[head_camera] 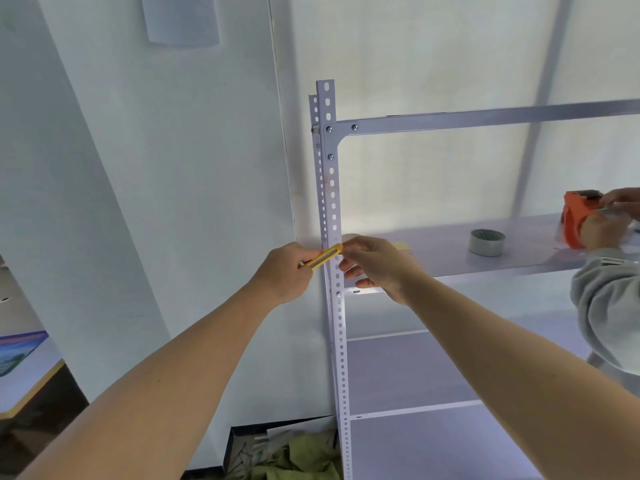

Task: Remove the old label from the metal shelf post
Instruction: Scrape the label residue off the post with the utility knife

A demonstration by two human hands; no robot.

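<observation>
A white perforated metal shelf post [333,188] stands upright in the middle of the view. My left hand [285,271] grips a yellow utility knife [323,257], whose far end lies across the post at about shelf height. My right hand [375,263] is just right of the post with its fingers curled near the knife's tip; whether it pinches anything is not visible. I cannot make out the label on the post behind the knife and hands.
A roll of grey tape [486,242] sits on the shelf board [450,252]. At the far right another person's hands [604,230] hold an orange tape dispenser [576,220]. A bin with green cloth [301,455] stands on the floor left of the post.
</observation>
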